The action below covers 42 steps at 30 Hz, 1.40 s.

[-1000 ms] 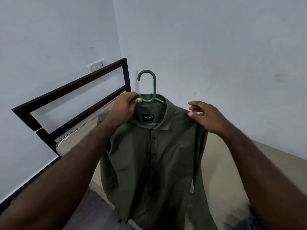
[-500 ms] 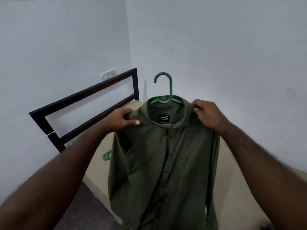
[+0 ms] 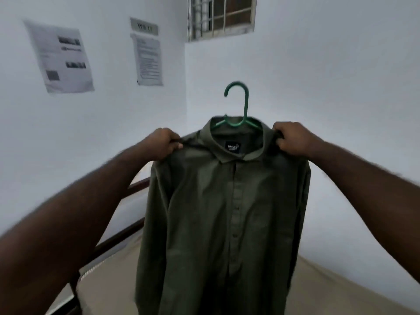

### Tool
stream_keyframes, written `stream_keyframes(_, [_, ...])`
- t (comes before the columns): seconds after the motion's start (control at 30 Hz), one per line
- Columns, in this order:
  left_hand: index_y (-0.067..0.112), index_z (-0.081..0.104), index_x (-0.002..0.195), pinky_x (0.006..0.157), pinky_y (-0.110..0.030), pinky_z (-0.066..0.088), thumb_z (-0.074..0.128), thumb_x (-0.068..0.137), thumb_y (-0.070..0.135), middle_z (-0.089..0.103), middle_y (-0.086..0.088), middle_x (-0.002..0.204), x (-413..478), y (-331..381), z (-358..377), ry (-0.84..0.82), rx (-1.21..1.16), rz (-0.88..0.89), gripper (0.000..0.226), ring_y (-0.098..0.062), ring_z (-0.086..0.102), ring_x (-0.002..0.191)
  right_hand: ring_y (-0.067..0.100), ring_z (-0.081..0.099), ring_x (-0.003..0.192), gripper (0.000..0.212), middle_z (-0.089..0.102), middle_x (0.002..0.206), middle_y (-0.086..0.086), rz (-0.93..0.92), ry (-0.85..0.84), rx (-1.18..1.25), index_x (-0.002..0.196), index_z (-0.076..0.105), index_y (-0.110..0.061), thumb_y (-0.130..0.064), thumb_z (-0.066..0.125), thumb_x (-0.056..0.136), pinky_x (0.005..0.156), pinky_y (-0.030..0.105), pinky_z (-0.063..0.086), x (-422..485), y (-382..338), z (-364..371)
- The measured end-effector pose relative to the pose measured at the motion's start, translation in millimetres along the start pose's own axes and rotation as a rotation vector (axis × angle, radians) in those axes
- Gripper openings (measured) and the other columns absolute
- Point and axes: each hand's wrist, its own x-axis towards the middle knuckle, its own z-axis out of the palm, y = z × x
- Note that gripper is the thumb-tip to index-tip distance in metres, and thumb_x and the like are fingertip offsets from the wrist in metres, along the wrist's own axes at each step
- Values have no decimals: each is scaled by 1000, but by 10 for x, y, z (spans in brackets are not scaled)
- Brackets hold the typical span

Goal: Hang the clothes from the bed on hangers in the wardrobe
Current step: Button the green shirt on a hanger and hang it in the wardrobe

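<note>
One shoulder of the olive-green shirt (image 3: 227, 212) is pinched by the left hand (image 3: 164, 143), with the fingers curled over the cloth and the thumb pressed beneath. The other shoulder is gripped the same way by the right hand (image 3: 292, 138), whose fingers are closed over the seam. Between the two hands the shirt is held up at chest height and spread flat, collar uppermost, its front buttoned and a dark label (image 3: 233, 147) shown inside the neck. The green plastic hanger (image 3: 241, 103) is seated inside the shoulders, and only its hook and the tops of its arms are seen above the collar. The lower part of the shirt hangs above the tan mattress (image 3: 109, 280), beside the dark bed frame (image 3: 136, 187). Two printed sheets (image 3: 60, 57) are fixed to the wall on the left, and a barred window (image 3: 221, 17) is set high in the corner.

The dressing of the hanger is judged to be done, or nearly so, and the carrying step is in hand. The wardrobe is not in view, so a turn toward it is called for. One hand must then be shifted to the hook, so that it can be set over the rail without the shoulders being pulled off the hanger.
</note>
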Motion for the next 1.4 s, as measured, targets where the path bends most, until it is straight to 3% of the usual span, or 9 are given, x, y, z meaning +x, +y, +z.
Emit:
stream_keyframes(0.07, [9,66,83,67,-25,31,59,95,16,60,-6,76,51,9,-74,-131,41,9,16,-23,54,78,27,54,88,13,58,87,6,2,-96,-101,83,52,-15,-3,56,81,69,31,34,98,-19,-64])
stream_keyframes(0.2, [12,62,84,61,-27,33,59,95,17,57,0,74,30,-6,-102,100,-141,-13,12,-19,52,72,30,51,79,11,54,81,5,13,92,-71,84,46,-15,-4,48,84,63,35,36,225,-2,-184])
stream_keyframes(0.5, [28,46,70,57,-22,35,56,80,-2,51,9,73,-236,-166,255,-147,-53,-144,32,-15,51,74,27,49,75,26,47,73,-1,-89,60,-181,94,47,-26,-2,45,84,63,37,45,285,-197,-126])
stream_keyframes(0.6, [22,53,77,64,-33,48,49,81,-4,64,-1,77,-265,-273,252,-68,-78,-198,27,-22,59,75,28,51,81,38,57,85,4,-79,84,-182,108,55,-29,-3,47,82,71,39,49,291,-173,-99])
stream_keyframes(0.7, [20,56,75,62,-37,54,45,77,-7,70,-3,67,-345,-395,211,43,-245,-298,30,-19,62,60,31,55,83,27,55,78,2,-72,98,-218,91,59,-20,0,47,77,66,35,44,274,-125,-99])
stream_keyframes(0.83, [20,64,77,65,-33,53,65,78,21,68,0,70,-497,-139,375,93,-378,-233,2,-17,65,67,28,50,79,27,52,76,1,-73,55,-264,88,58,-17,2,45,76,65,34,44,239,-185,-30])
stream_keyframes(0.97, [18,64,85,66,-29,50,77,78,40,65,2,77,-546,139,793,-20,-311,-191,27,-14,61,73,27,48,74,29,48,71,-1,-102,44,-270,87,58,-15,3,44,70,67,38,49,248,-212,53])
stream_keyframes(1.13, [10,69,93,72,-32,48,73,82,21,66,-4,84,-568,111,1061,57,-198,-235,16,-24,61,82,29,49,76,26,51,72,1,-84,68,-256,86,56,-14,4,45,70,65,37,47,210,-142,42])
stream_keyframes(1.4, [5,71,94,84,-44,55,60,94,9,71,-18,90,-580,3,876,-255,-649,-187,12,-30,67,86,27,52,81,27,53,76,-1,-40,-65,-248,91,58,-18,2,48,75,67,36,44,33,90,36])
